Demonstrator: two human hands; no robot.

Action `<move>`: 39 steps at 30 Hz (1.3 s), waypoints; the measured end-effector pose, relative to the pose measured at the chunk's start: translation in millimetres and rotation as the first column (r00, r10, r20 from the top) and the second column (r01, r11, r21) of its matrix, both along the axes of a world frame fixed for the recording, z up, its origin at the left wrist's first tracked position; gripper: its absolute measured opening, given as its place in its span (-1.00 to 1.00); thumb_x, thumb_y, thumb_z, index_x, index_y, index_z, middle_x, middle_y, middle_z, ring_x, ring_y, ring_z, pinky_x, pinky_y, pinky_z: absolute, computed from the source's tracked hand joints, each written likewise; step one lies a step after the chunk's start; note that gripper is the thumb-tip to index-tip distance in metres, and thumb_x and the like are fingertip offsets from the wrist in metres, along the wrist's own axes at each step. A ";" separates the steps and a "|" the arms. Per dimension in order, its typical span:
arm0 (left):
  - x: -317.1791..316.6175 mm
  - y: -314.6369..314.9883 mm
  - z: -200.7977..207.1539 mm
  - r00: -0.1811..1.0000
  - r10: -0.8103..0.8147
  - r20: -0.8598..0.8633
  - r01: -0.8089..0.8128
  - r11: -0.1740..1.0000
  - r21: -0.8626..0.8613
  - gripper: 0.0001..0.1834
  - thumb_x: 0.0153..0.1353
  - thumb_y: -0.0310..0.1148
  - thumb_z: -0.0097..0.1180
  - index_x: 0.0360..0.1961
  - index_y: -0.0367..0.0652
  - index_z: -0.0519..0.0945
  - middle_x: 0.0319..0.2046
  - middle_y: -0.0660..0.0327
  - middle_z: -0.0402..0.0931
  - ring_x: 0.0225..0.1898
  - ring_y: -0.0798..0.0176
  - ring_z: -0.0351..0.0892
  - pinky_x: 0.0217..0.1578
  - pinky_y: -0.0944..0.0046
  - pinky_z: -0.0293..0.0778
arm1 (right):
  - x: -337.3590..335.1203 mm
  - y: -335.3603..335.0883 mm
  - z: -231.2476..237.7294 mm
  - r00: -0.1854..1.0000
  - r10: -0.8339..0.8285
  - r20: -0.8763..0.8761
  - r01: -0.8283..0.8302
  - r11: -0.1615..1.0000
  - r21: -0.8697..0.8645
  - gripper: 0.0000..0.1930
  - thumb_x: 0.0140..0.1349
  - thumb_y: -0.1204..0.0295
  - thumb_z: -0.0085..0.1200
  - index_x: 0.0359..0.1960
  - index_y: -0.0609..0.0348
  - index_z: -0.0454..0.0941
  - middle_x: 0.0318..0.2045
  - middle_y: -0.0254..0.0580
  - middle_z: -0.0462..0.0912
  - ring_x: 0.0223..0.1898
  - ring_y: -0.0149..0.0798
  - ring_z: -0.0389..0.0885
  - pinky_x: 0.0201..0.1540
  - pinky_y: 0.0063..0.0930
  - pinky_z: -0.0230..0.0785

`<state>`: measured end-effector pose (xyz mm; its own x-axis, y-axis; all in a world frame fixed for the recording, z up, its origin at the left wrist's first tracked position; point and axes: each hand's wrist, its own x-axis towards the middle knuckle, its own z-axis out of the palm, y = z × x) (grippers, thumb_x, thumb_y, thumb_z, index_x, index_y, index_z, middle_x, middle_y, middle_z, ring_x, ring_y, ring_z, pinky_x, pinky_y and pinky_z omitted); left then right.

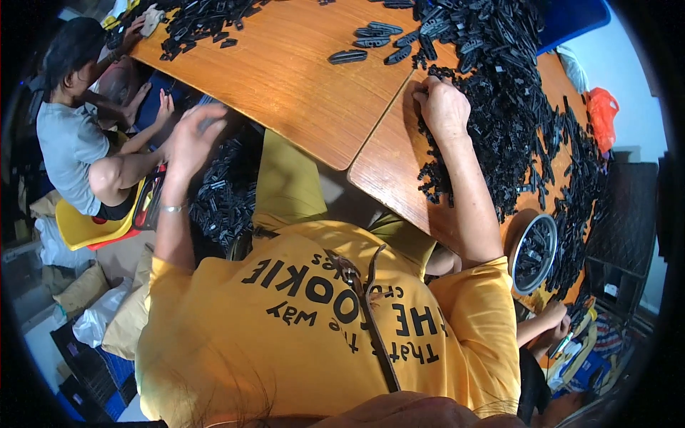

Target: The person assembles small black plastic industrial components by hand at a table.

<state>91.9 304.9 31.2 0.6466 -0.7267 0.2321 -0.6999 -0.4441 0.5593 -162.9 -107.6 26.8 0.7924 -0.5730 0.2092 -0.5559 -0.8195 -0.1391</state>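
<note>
My right hand (444, 107) rests on the wooden table (389, 167) at the edge of a big heap of small black plastic parts (514, 107). Its fingers are curled down and pinch one black part by the heap's near edge. My left hand (191, 139) is raised off to the left, blurred, above a bin of the same black parts (227, 196) that sits below the table. A metal bracelet (172, 208) is on that wrist. Whether the left hand holds anything is not clear.
A second wooden table (285, 78) joins on the left and carries a few longer black pieces (371, 39). A round metal bowl (534, 253) of parts sits near the right. A co-worker in grey (71, 143) sits on a yellow stool at the left; another person's hand (553, 321) shows at the lower right.
</note>
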 end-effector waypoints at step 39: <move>-77.7 -229.1 -18.8 0.809 -0.415 -0.417 0.190 0.855 -0.483 -0.75 0.29 -0.61 0.31 -0.02 -0.23 0.61 -0.23 0.36 0.62 -0.20 0.52 0.62 -0.22 0.46 0.56 | 15.4 66.6 7.9 0.725 0.128 0.676 -0.360 0.908 0.214 -0.87 0.22 0.65 0.31 -0.22 0.28 0.66 -0.33 -0.06 0.70 -0.31 -0.13 0.75 -0.26 -0.36 0.59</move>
<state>14.2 75.9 12.4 0.5141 -0.8174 0.2599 -0.3390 0.0848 0.9370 -147.5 -41.0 34.7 0.6581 -0.5022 0.5610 -0.0268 -0.7602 -0.6491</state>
